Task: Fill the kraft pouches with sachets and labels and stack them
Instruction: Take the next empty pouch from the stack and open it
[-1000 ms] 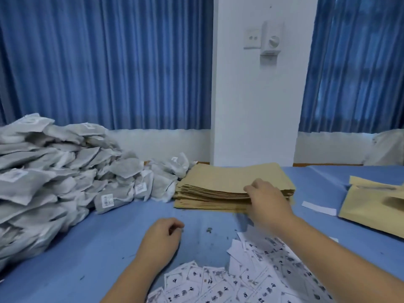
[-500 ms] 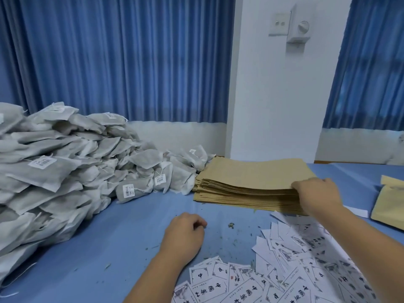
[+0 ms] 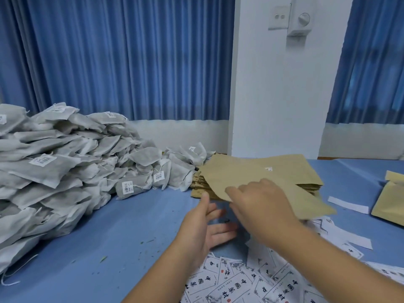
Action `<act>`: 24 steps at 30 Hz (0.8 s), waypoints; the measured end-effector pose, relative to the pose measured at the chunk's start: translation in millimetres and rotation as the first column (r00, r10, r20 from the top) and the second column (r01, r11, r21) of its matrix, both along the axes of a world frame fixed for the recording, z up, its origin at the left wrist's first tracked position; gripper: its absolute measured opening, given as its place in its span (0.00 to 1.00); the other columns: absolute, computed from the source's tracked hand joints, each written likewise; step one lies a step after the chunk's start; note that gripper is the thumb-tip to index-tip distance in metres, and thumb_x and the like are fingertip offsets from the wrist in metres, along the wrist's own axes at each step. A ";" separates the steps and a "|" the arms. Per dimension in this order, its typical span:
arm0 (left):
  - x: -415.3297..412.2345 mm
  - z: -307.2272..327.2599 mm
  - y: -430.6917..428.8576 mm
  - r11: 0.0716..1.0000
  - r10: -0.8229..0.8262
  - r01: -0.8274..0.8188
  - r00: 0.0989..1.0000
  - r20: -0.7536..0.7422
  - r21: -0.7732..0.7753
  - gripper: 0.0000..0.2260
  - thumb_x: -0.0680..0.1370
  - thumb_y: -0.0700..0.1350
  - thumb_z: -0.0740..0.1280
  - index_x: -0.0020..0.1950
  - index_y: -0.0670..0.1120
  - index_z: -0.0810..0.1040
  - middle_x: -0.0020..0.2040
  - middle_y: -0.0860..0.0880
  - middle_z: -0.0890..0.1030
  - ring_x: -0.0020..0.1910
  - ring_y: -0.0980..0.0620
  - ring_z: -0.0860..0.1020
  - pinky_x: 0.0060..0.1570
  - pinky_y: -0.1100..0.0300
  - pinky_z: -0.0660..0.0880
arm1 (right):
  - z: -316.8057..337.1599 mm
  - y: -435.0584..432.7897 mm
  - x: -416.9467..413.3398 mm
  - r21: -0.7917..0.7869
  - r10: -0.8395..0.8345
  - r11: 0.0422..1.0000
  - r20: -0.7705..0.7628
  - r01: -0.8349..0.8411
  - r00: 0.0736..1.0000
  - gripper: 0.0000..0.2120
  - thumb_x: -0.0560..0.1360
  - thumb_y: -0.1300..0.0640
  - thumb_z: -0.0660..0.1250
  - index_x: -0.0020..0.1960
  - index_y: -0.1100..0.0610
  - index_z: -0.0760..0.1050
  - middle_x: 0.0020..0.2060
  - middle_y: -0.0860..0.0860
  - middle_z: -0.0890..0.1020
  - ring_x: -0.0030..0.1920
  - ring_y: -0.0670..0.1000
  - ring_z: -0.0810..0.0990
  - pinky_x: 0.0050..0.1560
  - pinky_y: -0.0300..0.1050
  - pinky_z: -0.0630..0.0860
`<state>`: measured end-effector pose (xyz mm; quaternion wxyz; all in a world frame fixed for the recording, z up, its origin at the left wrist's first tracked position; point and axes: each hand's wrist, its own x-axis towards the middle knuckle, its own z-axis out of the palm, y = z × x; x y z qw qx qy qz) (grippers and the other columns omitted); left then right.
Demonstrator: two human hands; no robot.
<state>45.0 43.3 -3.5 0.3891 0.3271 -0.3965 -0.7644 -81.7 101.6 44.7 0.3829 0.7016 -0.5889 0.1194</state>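
A stack of flat kraft pouches (image 3: 290, 169) lies at the centre back of the blue table (image 3: 113, 248). My right hand (image 3: 262, 208) grips one kraft pouch (image 3: 231, 178) by its near edge and holds it lifted and tilted above the stack. My left hand (image 3: 205, 228) hovers open below it, fingers spread, just left of the right hand. A big heap of grey-white sachets (image 3: 65, 167) fills the left side. White printed labels (image 3: 251, 278) lie scattered at the near edge under my arms.
More kraft pouches (image 3: 391, 202) lie at the right edge, with a loose white paper slip (image 3: 347, 204) beside them. A white pillar (image 3: 282, 95) and blue curtains (image 3: 122, 62) stand behind the table. Small green crumbs dot the cloth.
My right hand has pulled one pouch off the stack and lifted it toward me. My left hand has opened from a fist and risen toward the pouch. The camera view shifted left.
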 end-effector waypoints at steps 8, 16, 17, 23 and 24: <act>12.5 -11.0 -14.2 0.988 -0.038 0.040 0.999 0.018 -0.151 0.13 0.72 0.28 0.53 0.37 0.38 0.75 0.30 0.42 0.75 0.28 0.48 0.74 0.27 0.61 0.71 | -26.2 21.9 32.9 0.158 0.233 0.955 0.116 -0.250 0.965 0.16 0.64 0.53 0.71 0.51 0.50 0.78 0.36 0.46 0.75 0.35 0.49 0.73 0.34 0.42 0.71; 25.0 -13.5 -43.8 0.997 -0.077 0.077 0.986 -0.147 -0.005 0.12 0.77 0.38 0.61 0.51 0.41 0.85 0.49 0.44 0.83 0.40 0.49 0.80 0.36 0.58 0.79 | -8.8 22.5 20.3 0.387 -0.203 0.909 0.082 0.156 0.976 0.14 0.69 0.63 0.62 0.52 0.51 0.66 0.38 0.50 0.56 0.36 0.54 0.62 0.28 0.46 0.50; 23.0 -13.1 -43.9 0.996 -0.078 0.085 0.973 -0.218 0.022 0.13 0.78 0.44 0.63 0.51 0.41 0.85 0.52 0.43 0.83 0.43 0.48 0.82 0.38 0.56 0.81 | -6.6 19.2 21.3 0.407 -0.243 0.893 0.075 0.193 0.967 0.14 0.69 0.66 0.60 0.50 0.51 0.65 0.37 0.50 0.55 0.34 0.54 0.62 0.27 0.46 0.50; 14.3 -16.2 -38.2 0.986 -0.165 0.163 0.948 -0.270 -0.032 0.20 0.75 0.57 0.65 0.54 0.44 0.85 0.53 0.42 0.84 0.54 0.43 0.82 0.53 0.48 0.79 | 8.1 -19.9 28.9 0.420 -0.296 0.883 0.155 0.208 0.942 0.11 0.73 0.60 0.61 0.55 0.52 0.75 0.47 0.51 0.73 0.51 0.56 0.78 0.36 0.44 0.62; 14.0 -17.0 -37.3 0.983 -0.184 0.179 0.946 -0.268 -0.045 0.18 0.74 0.56 0.66 0.52 0.44 0.86 0.50 0.43 0.84 0.51 0.44 0.83 0.51 0.49 0.80 | 9.6 -27.1 31.4 0.414 -0.285 0.891 0.183 0.190 0.941 0.10 0.74 0.59 0.61 0.54 0.52 0.75 0.45 0.52 0.72 0.51 0.57 0.78 0.36 0.43 0.62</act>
